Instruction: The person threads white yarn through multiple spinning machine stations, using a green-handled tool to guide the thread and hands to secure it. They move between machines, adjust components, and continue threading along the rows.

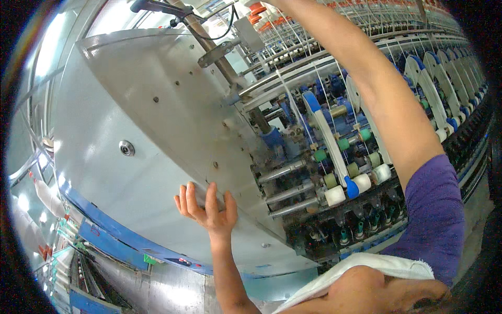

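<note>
My left hand (212, 209) is raised with its fingers apart, at the edge of a grey metal cabinet (110, 115) that closes off the machine's end. Its fingertips lie against or just in front of the panel; I cannot tell which. Nothing shows in this hand. My right arm, in a purple sleeve (435, 214), stretches up across the spinning frame (345, 125) to the top edge. Only the lowest part of my right hand (277, 2) shows there, close to a white piece with an orange-red base (256, 8). Its fingers are cut off by the picture's edge.
Under my right arm stand pale drafting arms with blue ends (325, 141), white rollers (334, 196) and green rollers (343, 144). Threads run down from the rack above. A steel post (222, 65) rises beside the cabinet. Another machine (86, 272) stands at lower left.
</note>
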A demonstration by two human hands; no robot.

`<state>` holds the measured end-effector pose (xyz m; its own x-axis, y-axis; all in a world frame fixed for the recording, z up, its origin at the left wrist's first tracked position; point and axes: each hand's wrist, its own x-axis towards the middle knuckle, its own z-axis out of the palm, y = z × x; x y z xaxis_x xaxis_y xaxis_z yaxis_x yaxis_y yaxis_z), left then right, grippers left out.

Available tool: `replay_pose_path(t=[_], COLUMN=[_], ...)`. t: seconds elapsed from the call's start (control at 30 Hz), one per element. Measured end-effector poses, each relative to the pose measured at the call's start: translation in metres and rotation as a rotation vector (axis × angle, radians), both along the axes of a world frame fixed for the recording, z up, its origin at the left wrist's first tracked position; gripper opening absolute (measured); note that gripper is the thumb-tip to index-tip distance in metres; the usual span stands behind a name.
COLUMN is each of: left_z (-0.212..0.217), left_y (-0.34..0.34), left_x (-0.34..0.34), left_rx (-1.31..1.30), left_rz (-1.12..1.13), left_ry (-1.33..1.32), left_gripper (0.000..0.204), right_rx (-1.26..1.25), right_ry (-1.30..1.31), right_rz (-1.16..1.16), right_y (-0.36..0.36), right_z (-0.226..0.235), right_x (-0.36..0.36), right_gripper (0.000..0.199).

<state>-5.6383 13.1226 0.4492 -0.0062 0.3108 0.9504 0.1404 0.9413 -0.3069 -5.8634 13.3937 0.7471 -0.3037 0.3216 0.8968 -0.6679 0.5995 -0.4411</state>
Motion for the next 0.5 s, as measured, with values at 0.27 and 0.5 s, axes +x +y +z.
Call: replay_pose_path(t=[0.27,0.5], left_z=[-0.002,-0.003], left_y=[0.005,0.01], left_x=[0.002,0.007], left_rx=[0.009,-0.034], left_rz=[0.016,0.045], left_ry=[0.009,0.026], left_gripper=[0.037,0.028], right_rx=[-0.003,0.529], right_ry=[0.003,-0.887], right_rz=[1.216,0.783], right_y=[0.017,0.101], right_z=[-0.107,-0.213], right_x=[0.065,0.186], right_gripper=[0.034,0.049])
